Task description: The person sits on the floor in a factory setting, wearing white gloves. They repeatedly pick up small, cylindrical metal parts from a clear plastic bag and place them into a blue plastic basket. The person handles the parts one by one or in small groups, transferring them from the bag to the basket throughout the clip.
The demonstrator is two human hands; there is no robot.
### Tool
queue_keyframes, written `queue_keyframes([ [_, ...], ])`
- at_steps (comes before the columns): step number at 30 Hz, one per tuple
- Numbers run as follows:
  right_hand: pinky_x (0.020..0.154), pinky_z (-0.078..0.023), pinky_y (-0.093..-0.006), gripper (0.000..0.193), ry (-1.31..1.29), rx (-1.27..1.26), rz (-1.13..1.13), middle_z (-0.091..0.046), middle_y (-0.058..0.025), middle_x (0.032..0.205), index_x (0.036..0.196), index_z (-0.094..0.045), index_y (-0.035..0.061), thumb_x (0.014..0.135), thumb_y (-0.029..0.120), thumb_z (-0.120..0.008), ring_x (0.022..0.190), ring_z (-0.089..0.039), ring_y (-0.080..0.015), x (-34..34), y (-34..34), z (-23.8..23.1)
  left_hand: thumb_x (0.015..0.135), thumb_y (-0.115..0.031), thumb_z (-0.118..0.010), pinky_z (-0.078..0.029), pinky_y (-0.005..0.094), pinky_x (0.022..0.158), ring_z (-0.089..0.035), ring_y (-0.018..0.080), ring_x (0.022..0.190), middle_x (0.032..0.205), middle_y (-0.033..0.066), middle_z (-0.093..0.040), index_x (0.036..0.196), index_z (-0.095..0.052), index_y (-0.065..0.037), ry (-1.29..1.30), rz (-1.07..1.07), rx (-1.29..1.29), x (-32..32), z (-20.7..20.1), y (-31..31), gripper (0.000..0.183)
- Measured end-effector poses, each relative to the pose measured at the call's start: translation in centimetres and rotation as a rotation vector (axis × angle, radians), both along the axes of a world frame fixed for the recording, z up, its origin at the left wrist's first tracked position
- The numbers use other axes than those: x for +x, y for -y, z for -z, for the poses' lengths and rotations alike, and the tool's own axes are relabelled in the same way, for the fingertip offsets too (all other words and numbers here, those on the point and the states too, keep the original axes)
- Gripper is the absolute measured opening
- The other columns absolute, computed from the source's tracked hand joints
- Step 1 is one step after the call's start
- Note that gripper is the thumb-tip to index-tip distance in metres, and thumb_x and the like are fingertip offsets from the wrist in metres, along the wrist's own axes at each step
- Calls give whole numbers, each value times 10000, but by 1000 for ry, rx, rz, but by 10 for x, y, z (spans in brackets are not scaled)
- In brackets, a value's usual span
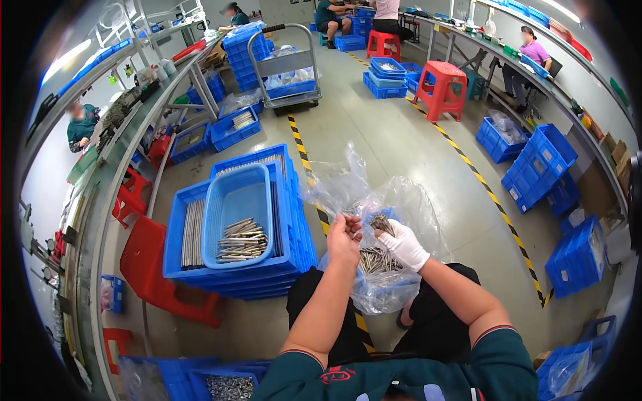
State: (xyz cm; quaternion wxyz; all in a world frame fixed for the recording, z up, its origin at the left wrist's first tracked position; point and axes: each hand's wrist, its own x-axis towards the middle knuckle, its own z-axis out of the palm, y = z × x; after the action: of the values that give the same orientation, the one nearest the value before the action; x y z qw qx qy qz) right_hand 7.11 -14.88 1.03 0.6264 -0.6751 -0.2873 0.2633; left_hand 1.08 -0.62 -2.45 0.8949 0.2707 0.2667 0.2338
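A bunch of short metal pins (381,223) stands up from my right hand (405,246), which wears a white glove and is closed around it. My bare left hand (344,235) is beside it, fingers curled; whatever they hold is too small to make out. Below both hands, a pile of similar pins (378,261) lies in an open clear plastic bag (422,204) between my knees. To the left, a light-blue basket (212,227) holds loose metal rods (242,242). It rests on a stack of blue crates (294,267) with rows of longer rods (193,234).
A red stool (144,257) stands left of the crates, near a long workbench (110,194). Ahead are a hand trolley (286,67) and another red stool (441,87). Blue crates (538,167) are stacked at right. A crate of small metal parts (231,386) is at lower left. Other people sit at benches.
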Motion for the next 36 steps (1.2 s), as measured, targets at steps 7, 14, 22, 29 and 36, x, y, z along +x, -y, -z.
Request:
queue_keyframes([
  [7,515,-358,-230,287,-348,-30,-31,-487,26,628,844,-579,47,940,316,-545,559,-425,-58,7,16,20,923,-334,-553,-412,292,597,-501,146,656,744,19,-557,844,-544,-106,-7,141,29,-6,2,1,241],
  [14,450,-312,-207,278,-362,-49,-8,-493,38,591,841,-597,61,921,327,-571,499,-408,-38,18,22,0,903,-289,-590,-408,291,606,-464,152,641,718,29,-524,880,-576,-57,52,303,13,-8,0,5,234],
  [22,508,-387,-244,219,-283,-109,-70,-533,7,629,828,-601,37,853,250,-646,553,-481,-69,23,34,-19,913,-214,-589,-419,261,606,-479,124,637,726,33,-545,908,-573,-42,93,360,15,-5,-17,17,173],
  [29,501,-381,-236,200,-2,-117,-1,-543,4,610,798,-578,40,852,227,-623,548,-476,-61,29,25,-8,906,-240,-596,-405,259,618,-468,116,654,729,20,-545,894,-598,-65,84,426,143,-6,-15,11,176],
  [36,656,-444,-268,144,223,-151,32,-564,-19,719,900,-611,7,828,130,-636,694,-504,-93,25,23,-3,862,-207,-659,-403,226,590,-497,87,617,709,5,-571,899,-615,-48,-36,417,355,-9,-6,9,169],
])
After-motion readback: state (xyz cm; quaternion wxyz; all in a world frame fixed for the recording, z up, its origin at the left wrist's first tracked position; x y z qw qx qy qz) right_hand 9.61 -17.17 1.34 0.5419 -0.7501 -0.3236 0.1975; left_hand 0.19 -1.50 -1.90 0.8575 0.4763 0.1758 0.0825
